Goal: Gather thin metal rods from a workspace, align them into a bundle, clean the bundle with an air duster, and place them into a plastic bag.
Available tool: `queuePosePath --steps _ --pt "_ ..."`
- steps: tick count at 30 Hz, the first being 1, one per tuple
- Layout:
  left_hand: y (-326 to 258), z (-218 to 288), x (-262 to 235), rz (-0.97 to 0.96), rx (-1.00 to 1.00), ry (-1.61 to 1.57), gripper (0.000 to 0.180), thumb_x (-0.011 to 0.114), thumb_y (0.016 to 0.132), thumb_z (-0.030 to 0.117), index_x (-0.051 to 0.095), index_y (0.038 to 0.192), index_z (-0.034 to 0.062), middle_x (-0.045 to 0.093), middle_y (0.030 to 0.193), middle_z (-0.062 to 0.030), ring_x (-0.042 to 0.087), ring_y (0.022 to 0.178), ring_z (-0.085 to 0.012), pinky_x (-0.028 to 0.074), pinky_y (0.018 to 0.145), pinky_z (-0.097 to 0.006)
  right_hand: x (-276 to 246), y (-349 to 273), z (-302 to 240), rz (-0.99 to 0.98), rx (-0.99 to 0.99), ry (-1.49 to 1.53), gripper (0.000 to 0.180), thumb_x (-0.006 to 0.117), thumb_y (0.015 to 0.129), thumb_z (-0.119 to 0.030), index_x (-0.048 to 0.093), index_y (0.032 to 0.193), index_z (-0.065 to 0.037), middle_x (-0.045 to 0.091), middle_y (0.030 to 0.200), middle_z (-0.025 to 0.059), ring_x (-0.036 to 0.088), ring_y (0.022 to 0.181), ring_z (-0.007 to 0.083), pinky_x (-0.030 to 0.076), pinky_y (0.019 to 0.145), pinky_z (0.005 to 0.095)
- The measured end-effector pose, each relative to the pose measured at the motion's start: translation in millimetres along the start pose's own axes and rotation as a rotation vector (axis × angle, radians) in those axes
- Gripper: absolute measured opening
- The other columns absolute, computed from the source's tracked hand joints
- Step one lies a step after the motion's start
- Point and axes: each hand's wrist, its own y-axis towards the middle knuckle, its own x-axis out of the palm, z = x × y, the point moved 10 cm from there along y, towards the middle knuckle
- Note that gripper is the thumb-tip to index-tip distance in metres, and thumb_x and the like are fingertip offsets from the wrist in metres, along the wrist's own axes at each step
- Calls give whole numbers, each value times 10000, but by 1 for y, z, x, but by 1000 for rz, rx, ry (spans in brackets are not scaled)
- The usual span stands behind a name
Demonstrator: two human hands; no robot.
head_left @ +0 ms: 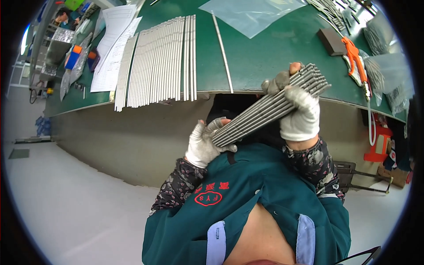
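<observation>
A bundle of long grey metal strips (265, 110) is held at a slant in front of my chest, below the table edge. My left hand (204, 143), in a white fingerless glove, grips the bundle's lower end. My right hand (298, 108), gloved the same way, clasps the upper part, thumb and fingertips over the strips. On the green table (265, 57) above lies a row of several more metal strips (161, 59) side by side, overhanging the front edge. A single thin rod (222, 51) lies apart to their right.
White paper sheets (112, 46) lie left of the strip row. A clear plastic bag (251, 15) sits at the far side. An orange-handled tool (355, 59) with a hose and a dark block (332, 42) lie at right, near more strips in bags (388, 70). Pale floor spreads at lower left.
</observation>
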Motion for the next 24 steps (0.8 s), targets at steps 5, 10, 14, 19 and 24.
queuePosePath --steps 5,10,14,19,24 --pt "-19 16 -63 494 333 111 352 478 848 337 527 1024 36 577 998 -87 575 867 -211 494 673 -333 67 -33 70 -479 213 -223 467 748 650 -86 410 973 -91 479 741 1 508 725 139 431 755 319" --pt "-53 14 -142 507 330 -123 298 367 882 222 517 1053 30 573 1008 -97 571 886 -196 475 785 -323 85 -54 138 -798 368 -433 416 709 618 -30 451 943 -57 472 882 18 480 832 117 413 766 243" --pt "-86 -9 -222 841 313 -98 264 433 847 242 540 979 39 603 879 -81 593 768 -201 492 701 -325 52 -62 194 -835 470 -444 381 711 619 -44 471 915 -42 457 878 23 450 832 113 401 773 238" --pt "-92 -46 -251 1004 300 -160 258 445 840 236 554 959 35 607 886 -91 590 782 -216 495 714 -350 12 -74 229 -771 651 -423 419 724 611 -63 481 950 -36 468 888 24 472 873 111 408 796 242" --pt "-74 -64 -254 931 274 -250 295 382 861 231 552 979 21 591 956 -119 575 850 -241 483 781 -362 -1 -73 241 -838 703 -603 413 695 607 -142 501 964 -66 541 867 49 525 827 141 429 775 262"
